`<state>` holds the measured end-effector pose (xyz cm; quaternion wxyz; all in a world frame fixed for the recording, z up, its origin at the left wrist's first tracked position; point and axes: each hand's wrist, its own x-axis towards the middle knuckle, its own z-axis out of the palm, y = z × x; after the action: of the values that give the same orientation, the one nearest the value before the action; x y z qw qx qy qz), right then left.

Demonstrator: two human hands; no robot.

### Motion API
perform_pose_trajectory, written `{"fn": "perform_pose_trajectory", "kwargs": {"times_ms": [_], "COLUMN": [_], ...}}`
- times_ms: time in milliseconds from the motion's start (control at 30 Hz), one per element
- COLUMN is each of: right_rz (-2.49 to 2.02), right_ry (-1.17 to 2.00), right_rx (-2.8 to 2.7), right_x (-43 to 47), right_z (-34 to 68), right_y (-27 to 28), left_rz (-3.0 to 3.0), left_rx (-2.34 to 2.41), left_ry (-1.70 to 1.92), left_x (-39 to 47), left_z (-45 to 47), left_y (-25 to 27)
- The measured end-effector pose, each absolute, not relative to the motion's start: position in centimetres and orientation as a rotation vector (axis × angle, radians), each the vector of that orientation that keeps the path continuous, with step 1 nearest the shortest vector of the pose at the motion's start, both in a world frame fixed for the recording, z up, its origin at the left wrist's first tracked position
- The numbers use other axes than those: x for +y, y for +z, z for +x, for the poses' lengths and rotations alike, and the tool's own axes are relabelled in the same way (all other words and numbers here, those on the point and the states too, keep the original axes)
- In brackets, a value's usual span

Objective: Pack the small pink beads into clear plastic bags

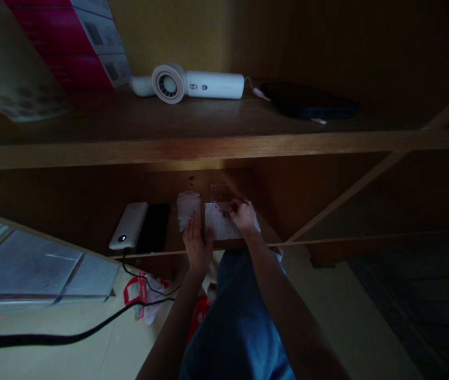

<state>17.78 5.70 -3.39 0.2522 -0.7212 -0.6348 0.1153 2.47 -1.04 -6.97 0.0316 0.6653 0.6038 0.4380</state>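
On the lower shelf, my left hand (198, 247) lies with its fingers stretched out, their tips on the lower part of a stack of small clear plastic bags (188, 203). To its right a white sheet (216, 224), paper or thin plastic, is spread flat with a few small dark bits (224, 212) on it. My right hand (243, 216) is over the sheet's right side, fingers pinched together beside those bits. What the pinch holds is too small to make out. Behind the sheet lies another clear plastic bag (218, 192).
Left on the shelf are a white power bank (129, 226) with a cable and a black flat object (153, 228). The upper shelf (208, 145) overhangs my hands, bearing a white handheld fan (214, 85), a dark phone (307, 100), a drink cup (14, 68) and a pink box (62, 42).
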Motion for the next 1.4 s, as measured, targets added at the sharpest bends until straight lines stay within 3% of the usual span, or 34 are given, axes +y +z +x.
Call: {"fn": "perform_pose_trajectory", "kwargs": {"times_ms": [300,600,700,867,1100,1267,1400], "right_rz": [-1.703,-1.166,-1.115,-1.077,-0.992,-1.012,-1.129], "right_ry": [0.279,1.042,1.153,1.194,1.236,1.144,0.875], "right_rx": [-1.626,-1.193,-1.132,-1.098,-1.119,-1.263,-1.534], "right_x": [5.0,5.1,5.2,4.9,5.2,5.6,5.6], "right_z": [16.9,13.2,13.1,13.3,12.4,11.1,10.7], "right_y": [-2.7,-3.4,-3.3,-3.2,-4.1,-5.0,-5.1], "left_rz": [2.217,2.477,2.517,2.336,1.466,1.485,1.643], "left_rx": [1.889,1.759,1.669,1.555,1.528,1.621,1.72], "left_ry": [1.281,1.128,1.085,1.246,1.648,1.585,1.524], "left_x": [-1.2,-1.9,-2.3,-3.0,-2.0,0.1,1.1], "left_z": [2.5,2.2,1.8,0.5,-0.9,-2.3,-3.4], "left_y": [-7.3,-8.0,-8.1,-8.1,-5.8,-4.5,-4.6]}}
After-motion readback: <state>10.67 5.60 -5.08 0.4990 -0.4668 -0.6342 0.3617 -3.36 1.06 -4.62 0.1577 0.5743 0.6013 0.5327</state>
